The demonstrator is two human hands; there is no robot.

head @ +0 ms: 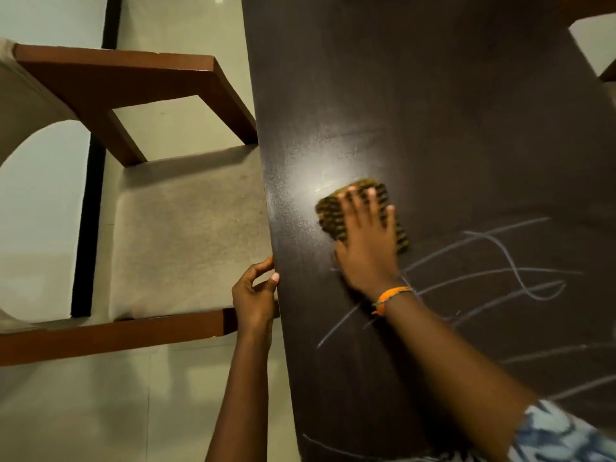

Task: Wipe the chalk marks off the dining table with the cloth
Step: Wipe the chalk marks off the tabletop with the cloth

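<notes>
A dark brown dining table (pixel 433 111) fills the right of the view. Pale chalk marks (pixel 500 261) scrawl across its near right part, and more chalk lines run toward the front edge. My right hand (pixel 363 241) lies flat on a folded yellow-and-black checked cloth (pixel 333 215), fingers spread, pressing it on the tabletop just left of the marks. The cloth looks blurred. My left hand (pixel 255 295) grips the table's left edge, thumb on top. An orange band circles my right wrist.
A wooden chair (pixel 186 235) with a beige seat cushion stands tight against the table's left edge. A pale tiled floor (pixel 100 411) lies below and to the left. Another wooden chair part (pixel 586 8) shows at the far right corner.
</notes>
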